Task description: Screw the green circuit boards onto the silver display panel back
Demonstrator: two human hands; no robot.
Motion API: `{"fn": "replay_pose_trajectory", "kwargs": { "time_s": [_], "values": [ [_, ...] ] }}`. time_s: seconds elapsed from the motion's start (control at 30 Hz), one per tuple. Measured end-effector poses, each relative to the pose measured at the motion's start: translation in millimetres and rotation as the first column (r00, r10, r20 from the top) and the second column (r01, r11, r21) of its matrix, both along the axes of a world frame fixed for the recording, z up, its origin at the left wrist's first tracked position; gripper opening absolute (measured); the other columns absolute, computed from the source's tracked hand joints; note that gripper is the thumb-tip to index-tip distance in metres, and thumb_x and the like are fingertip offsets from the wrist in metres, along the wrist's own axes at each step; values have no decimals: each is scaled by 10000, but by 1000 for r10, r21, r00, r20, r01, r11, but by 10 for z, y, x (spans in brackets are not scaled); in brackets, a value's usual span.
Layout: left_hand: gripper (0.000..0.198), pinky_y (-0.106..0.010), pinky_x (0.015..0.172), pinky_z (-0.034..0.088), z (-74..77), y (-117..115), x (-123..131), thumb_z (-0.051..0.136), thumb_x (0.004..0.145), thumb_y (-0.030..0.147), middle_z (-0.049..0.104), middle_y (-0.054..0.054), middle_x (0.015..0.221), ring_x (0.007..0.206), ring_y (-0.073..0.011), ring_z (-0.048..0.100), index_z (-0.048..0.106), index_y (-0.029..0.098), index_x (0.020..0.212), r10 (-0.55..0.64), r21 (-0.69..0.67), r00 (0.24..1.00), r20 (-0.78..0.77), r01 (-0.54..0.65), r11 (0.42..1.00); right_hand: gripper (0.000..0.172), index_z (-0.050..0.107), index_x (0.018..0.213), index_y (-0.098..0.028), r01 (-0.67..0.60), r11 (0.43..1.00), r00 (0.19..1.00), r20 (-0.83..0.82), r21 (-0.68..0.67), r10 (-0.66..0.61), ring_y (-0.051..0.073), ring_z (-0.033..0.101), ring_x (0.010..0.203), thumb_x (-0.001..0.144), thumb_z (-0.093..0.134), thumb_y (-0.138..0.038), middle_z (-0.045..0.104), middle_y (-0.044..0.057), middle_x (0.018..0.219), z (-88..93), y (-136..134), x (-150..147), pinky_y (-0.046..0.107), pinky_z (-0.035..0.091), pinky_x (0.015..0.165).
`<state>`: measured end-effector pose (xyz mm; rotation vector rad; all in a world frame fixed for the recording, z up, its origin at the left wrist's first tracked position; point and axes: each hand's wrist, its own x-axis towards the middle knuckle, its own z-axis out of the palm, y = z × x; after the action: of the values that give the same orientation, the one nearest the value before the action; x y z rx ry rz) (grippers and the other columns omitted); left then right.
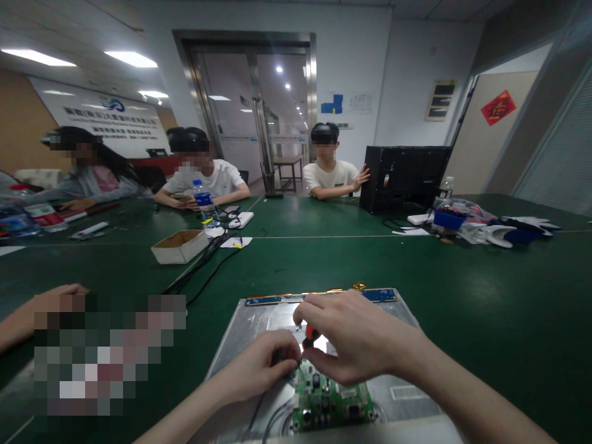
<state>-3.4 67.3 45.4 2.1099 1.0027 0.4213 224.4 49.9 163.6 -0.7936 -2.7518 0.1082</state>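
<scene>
Work on the green circuit board [330, 401], seated at the near end of the metal panel [259, 320] on the bench [462, 290], looks midway: the right hand [356, 336] grips an orange-handled screwdriver [311, 336] at the panel's middle, the left hand [266, 364] pinched narrow beside it.

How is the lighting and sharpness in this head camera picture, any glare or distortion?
Head view: ceiling lights blow out white; glare flares on the metal panel between the left hand and right hand, beside the orange-handled tool; wide-angle distortion tilts the door frame; a pixelated block covers the lower left.

Green table [324, 259] (metal panel [240, 336], box [180, 245])
</scene>
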Motion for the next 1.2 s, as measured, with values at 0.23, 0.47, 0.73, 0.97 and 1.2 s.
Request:
{"fn": "replay_pose_trajectory", "kwargs": {
  "time_s": [0.23, 0.47, 0.73, 0.97, 1.2],
  "values": [
    [147, -265, 663, 380, 6, 1, -8, 561, 861, 293, 606, -7, 799, 724, -153, 515, 643, 171, 869, 8, 13, 1000, 2, -8, 1000, 168, 521, 1029, -173, 15, 1000, 1000, 12, 0, -15, 156, 576, 689, 866, 498, -209, 671, 53, 946, -40, 11, -15, 281, 277, 526],
    [119, -261, 667, 385, 4, -11, -4, 556, 845, 269, 597, 0, 805, 732, -149, 512, 623, 171, 858, 39, -21, 999, -1, -39, 999, 117, 553, 944, -189, 65, 997, 998, -11, 33, -65, 141, 593, 651, 927, 558, -306, 716, 26, 896, -111, 64, -66, 276, 204, 506],
    [161, -266, 666, 384, -27, 1, -17, 568, 862, 304, 611, -8, 809, 731, -154, 524, 649, 166, 883, 7, -4, 999, 35, -7, 1000, 157, 536, 974, -170, 17, 1000, 999, -31, 15, -17, 153, 567, 701, 836, 565, -242, 675, 61, 953, -71, 17, -39, 274, 241, 519],
    [180, -283, 711, 422, -61, 9, -47, 563, 886, 333, 644, -28, 881, 779, -167, 548, 647, 178, 922, -7, -1, 1000, 20, 7, 1000, 120, 538, 956, -171, 19, 1000, 999, -30, 20, -18, 139, 551, 661, 841, 520, -197, 677, 45, 914, -87, 18, -56, 279, 224, 512],
    [134, -287, 717, 415, -52, 21, -45, 575, 871, 304, 628, -13, 852, 778, -166, 546, 626, 180, 881, -2, 16, 1000, 1, 2, 1000, 100, 562, 892, -189, 85, 996, 996, -22, 36, -84, 129, 562, 618, 916, 554, -285, 705, 19, 830, -120, 53, -77, 279, 213, 512]
  ]
}}
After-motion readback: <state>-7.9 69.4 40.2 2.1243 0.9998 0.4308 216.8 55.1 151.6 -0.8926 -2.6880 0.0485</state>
